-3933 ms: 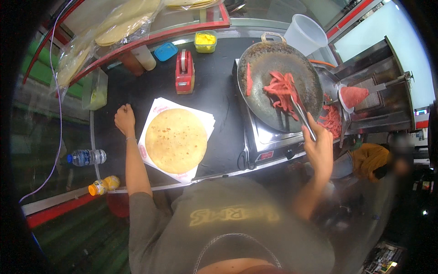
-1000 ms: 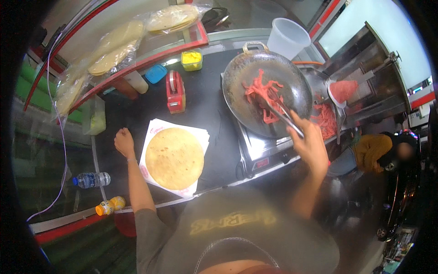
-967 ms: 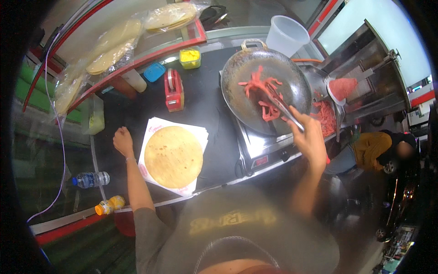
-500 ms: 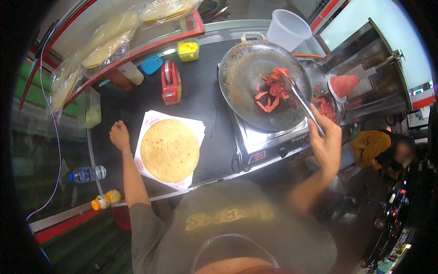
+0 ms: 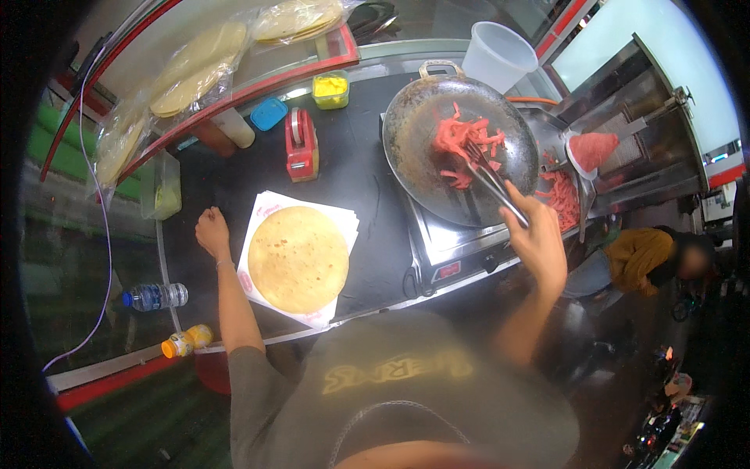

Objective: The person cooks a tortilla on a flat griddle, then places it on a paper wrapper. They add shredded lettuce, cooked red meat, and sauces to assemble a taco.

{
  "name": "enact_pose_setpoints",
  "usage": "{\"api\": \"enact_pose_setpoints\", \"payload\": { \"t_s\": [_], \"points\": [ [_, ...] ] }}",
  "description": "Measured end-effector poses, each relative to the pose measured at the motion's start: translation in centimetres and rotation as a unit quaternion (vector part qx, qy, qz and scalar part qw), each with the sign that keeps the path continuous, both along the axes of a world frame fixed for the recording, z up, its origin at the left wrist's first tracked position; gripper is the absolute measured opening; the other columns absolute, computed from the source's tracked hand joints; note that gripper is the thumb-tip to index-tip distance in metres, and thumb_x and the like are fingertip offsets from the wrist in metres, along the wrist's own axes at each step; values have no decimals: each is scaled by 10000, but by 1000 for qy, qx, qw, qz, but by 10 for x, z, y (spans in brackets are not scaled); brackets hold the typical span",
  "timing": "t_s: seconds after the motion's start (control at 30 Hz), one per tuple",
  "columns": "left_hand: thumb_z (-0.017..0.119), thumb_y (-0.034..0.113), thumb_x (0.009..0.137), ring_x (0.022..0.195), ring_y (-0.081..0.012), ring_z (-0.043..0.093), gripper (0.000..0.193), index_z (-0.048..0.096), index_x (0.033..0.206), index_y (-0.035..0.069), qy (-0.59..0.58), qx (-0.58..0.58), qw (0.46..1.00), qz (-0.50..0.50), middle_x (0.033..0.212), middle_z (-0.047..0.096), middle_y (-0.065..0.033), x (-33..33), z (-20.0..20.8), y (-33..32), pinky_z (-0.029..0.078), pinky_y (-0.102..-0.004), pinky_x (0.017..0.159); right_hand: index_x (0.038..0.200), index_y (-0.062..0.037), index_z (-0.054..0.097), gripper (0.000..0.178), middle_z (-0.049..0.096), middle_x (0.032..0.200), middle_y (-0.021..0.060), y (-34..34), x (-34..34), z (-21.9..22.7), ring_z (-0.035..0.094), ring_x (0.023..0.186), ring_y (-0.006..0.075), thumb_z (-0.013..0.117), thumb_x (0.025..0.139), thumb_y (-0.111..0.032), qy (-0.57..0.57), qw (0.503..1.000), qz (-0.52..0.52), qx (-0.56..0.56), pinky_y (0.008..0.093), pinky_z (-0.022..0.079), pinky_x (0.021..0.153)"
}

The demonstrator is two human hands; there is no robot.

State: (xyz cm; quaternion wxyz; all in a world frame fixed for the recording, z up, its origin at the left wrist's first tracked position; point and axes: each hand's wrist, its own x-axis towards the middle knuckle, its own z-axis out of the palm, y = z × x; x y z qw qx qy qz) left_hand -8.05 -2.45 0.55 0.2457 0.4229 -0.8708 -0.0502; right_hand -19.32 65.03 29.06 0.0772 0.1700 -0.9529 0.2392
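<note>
So the right grip [image 5: 539, 236] is clamping round a pair of metal tongs [image 5: 501, 198], and the tips are poking into a tangle of reddish meat strips [image 5: 451, 141], up ahead and a bit left of that grip. The strips are lying in a big dark wok [image 5: 410, 148], which is sitting on a steel stove [image 5: 437, 244]. More shredded meat [image 5: 561, 199] is lying just right of the same grip, and a meat cone [image 5: 592, 151] is sitting farther ahead and right. Meanwhile the left grip [image 5: 212, 234] is curling into a loose fist on the black tabletop [image 5: 383, 254]. Right beside it, a round flatbread [image 5: 298, 259] is resting on white paper sheets [image 5: 344, 222], while a red tape dispenser [image 5: 301, 152] is sitting ahead and to its right.
</note>
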Motion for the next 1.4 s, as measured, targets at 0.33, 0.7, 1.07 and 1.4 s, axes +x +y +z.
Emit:
{"api": "enact_pose_setpoints", "payload": {
  "t_s": [0.33,0.7,1.07,1.4],
  "points": [
    [618,363,1060,979,-514,761,410,799,965,7,-4,30,1000,7,985,801,-269,-4,6,2,562,-611,869,1417,-23,776,425,754,985,331,-4,-32,-15,753,849,438,768,996,-79,19,995,-82,-47,477,551,795],
    [632,373,1059,980,-506,770,412,812,977,11,28,46,998,23,1002,810,-263,-4,15,15,569,-595,882,1447,-37,758,448,793,1000,291,-16,-43,-19,792,918,444,788,1003,-90,33,992,-79,-90,436,573,875],
    [655,368,1058,950,-508,769,390,810,956,24,1,-22,1000,-7,962,811,-244,1,2,2,572,-608,858,1464,-32,740,477,760,1055,322,-18,-37,-5,764,936,481,773,990,-74,-12,998,3,-58,488,569,880],
    [655,358,1049,926,-508,761,382,792,944,18,2,-42,999,-16,945,803,-244,3,-7,-2,570,-602,817,1484,-20,728,485,740,973,296,-32,-44,-9,720,848,479,746,1001,-55,88,985,-57,-134,515,540,803]
  ]
}}
